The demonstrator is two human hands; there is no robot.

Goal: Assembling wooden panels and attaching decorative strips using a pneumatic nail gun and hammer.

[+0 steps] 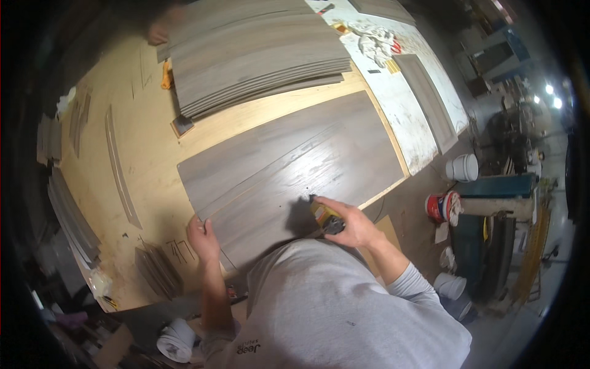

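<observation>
A grey-brown wood-grain panel lies flat on the worktable in front of me, with a long thin strip or slot running lengthwise across it. At its left edge, by the near end of that line, my left hand is closed on the panel, thumb on top. My right hand grips a yellow-and-black handheld power tool over the panel's near side. The tool's exact kind does not show. Bright light glares on the panel's middle, and small dark specks lie near the tool.
Beyond the panel rises a stack of similar boards; another person's blurred hand is at its left. Narrow strips lie on the yellowish tabletop. To the right are a framed panel, rags and buckets.
</observation>
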